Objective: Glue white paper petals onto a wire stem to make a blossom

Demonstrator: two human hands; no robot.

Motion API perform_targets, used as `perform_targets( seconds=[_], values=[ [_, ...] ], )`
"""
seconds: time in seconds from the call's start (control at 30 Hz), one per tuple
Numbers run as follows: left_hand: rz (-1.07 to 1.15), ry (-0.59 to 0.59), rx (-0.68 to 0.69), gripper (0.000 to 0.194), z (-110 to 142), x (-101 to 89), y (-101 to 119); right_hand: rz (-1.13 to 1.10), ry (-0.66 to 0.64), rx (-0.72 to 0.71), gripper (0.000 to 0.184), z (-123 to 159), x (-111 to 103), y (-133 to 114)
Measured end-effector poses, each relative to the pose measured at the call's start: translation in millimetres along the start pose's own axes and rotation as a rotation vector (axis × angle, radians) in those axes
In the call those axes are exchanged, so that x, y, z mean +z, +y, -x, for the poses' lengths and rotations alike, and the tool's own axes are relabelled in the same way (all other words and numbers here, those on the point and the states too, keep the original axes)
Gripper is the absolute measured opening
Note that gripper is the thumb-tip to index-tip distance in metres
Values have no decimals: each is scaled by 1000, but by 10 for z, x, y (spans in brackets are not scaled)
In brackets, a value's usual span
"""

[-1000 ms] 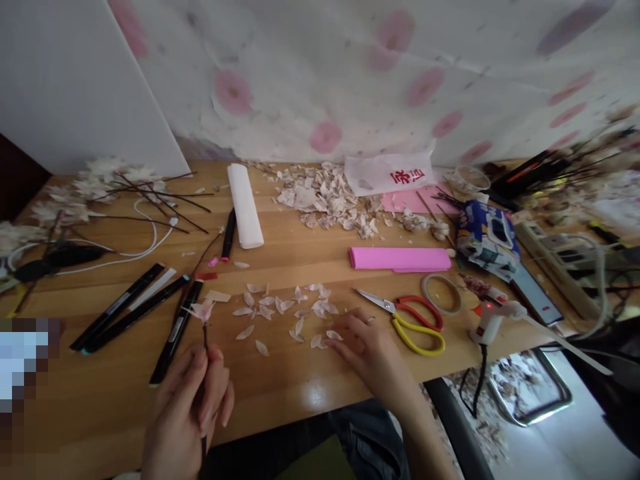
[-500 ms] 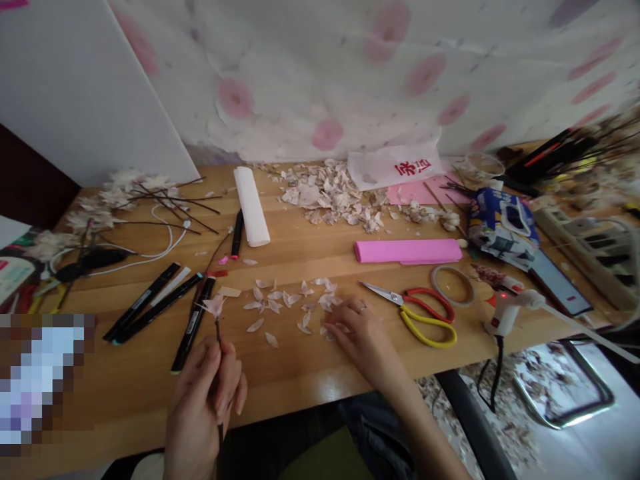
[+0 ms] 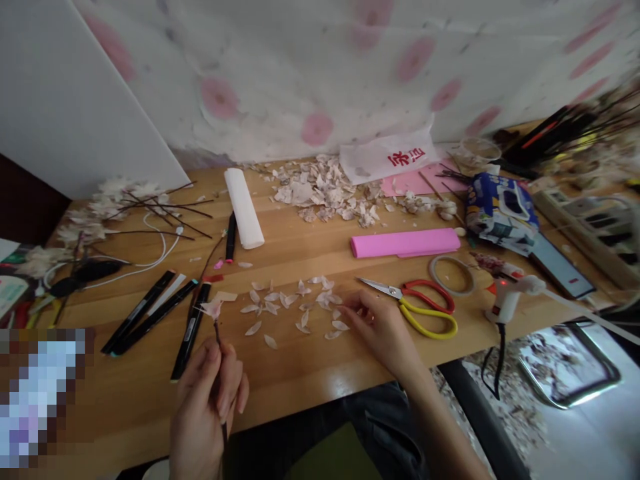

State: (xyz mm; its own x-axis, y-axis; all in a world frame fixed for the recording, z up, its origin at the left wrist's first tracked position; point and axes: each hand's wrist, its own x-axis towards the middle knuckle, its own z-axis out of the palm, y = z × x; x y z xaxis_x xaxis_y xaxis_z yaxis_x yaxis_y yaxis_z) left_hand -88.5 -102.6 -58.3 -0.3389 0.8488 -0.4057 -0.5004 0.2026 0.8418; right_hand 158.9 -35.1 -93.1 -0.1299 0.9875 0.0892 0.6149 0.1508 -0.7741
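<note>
Near the front edge of the worktop (image 3: 300,393), the left hand (image 3: 207,407) closes firmly round a dark wire stem (image 3: 219,353), its long axis near upright and tilted toward the far edge, apparently to keep the pink petal head (image 3: 214,309) clear of the wood. The right hand (image 3: 380,327) curls, fingertips nearly together, beside scattered loose petals (image 3: 271,341); whether it pinches one, I cannot tell.

Pale petals (image 3: 253,328), pink crepe paper (image 3: 405,243), red-and-yellow scissor handles (image 3: 425,311), pink-spotted white backdrop (image 3: 280,87)
</note>
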Motion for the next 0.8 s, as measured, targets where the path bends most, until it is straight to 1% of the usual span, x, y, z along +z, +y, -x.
perform_targets(
  seconds=[0.13, 0.27, 0.37, 0.47, 0.53, 0.63, 0.67, 0.7, 0.73, 0.8],
  values=[
    [-33, -5, -12, 29, -25, 20, -1, -2, 52, 29, 12, -4, -115, 44],
    [-93, 17, -52, 36, -9, 4, 15, -4, 118, 50, 9, 13, -312, 112],
    [-116, 37, -66, 39, 18, 8, 13, -14, 216, 61, 11, 58, -451, 151],
    [-86, -24, -79, 40, 32, 50, -18, -41, 341, 58, 14, 125, -492, 119],
    [-74, -79, -89, 42, 34, 97, -41, -65, 404, 44, 12, 181, -436, 32],
    [-114, -146, -82, 46, 65, 186, -55, -132, 471, -29, 3, 290, -241, -201],
    [-143, -167, -74, 48, 93, 218, -53, -167, 474, -72, 3, 331, -160, -297],
    [-185, -181, -62, 50, 131, 251, -49, -202, 459, -121, 9, 374, -78, -396],
    [-225, -180, -44, 50, 181, 284, -46, -234, 431, -166, 14, 415, 1, -495],
    [-274, -64, 34, 49, 303, 349, -43, -276, 358, -240, 21, 484, 142, -674]
  ],
)
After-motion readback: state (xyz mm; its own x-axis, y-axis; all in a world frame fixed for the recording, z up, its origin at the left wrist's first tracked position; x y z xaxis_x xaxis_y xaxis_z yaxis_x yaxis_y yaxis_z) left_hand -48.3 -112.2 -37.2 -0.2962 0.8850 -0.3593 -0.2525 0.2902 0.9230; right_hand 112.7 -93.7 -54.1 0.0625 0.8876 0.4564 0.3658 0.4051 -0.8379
